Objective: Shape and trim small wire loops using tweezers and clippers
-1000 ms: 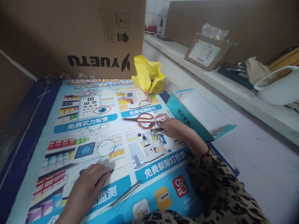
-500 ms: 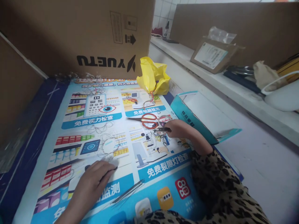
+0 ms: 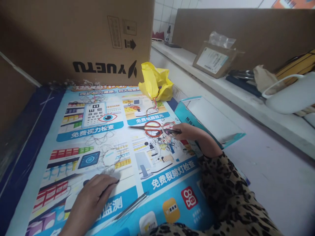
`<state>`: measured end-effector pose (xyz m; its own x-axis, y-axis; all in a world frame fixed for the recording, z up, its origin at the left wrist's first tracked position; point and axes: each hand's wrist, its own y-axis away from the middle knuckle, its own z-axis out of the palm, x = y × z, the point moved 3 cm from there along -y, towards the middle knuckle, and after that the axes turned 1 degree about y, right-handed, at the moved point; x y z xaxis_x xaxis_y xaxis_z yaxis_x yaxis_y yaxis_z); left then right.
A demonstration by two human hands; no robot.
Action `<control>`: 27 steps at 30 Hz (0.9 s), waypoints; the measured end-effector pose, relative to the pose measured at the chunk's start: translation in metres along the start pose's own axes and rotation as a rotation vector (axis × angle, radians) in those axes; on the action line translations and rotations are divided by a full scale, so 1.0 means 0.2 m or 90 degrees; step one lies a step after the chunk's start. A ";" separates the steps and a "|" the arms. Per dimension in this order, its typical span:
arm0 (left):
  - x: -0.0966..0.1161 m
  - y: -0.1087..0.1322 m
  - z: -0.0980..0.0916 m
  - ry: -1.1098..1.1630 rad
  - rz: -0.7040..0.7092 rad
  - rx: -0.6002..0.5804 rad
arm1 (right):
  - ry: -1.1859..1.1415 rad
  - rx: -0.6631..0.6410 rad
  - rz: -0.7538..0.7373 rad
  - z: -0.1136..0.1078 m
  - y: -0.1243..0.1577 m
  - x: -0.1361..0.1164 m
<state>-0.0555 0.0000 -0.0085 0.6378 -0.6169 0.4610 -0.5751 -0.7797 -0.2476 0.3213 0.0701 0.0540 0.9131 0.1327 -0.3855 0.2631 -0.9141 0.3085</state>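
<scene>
- The right hand (image 3: 188, 131), right of the frame's centre, has its fingers closed around a dark slim tool (image 3: 176, 131), one in number; the tool's free end points toward the left of the frame, its long axis nearly level.
- The left hand (image 3: 97, 190), at lower left of centre, pinches one small dark piece (image 3: 117, 181) between its fingers; the piece's tip points to the upper right, and most of it is hidden.
- One pair of scissors (image 3: 144, 128) lies near the frame's centre, left of the right hand, blades pointing left, long axis almost horizontal.
- One bundle of dark strands (image 3: 131, 206) lies at lower centre, running diagonally from lower left to upper right; its strands are too fine to count.
- Tangled wires (image 3: 108, 156) lie on the printed sheet (image 3: 134, 164), too blurred to number.
- One yellow bag (image 3: 156, 82) stands at upper centre; one open teal box (image 3: 188, 111) sits right of it, lower in the frame.
</scene>
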 end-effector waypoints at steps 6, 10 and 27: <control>0.01 -0.01 -0.01 -0.004 0.003 0.007 | -0.113 -0.041 -0.022 0.01 0.01 0.03; 0.01 -0.01 -0.01 0.011 -0.004 -0.004 | -0.147 -0.055 -0.027 0.00 0.02 0.03; 0.00 -0.01 -0.01 0.012 -0.020 -0.013 | 0.110 -0.027 -0.027 0.01 0.00 -0.08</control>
<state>-0.0551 0.0005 -0.0069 0.6457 -0.5899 0.4848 -0.5659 -0.7960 -0.2149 0.3067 0.0672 0.0582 0.9401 0.2373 -0.2449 0.3114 -0.8901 0.3328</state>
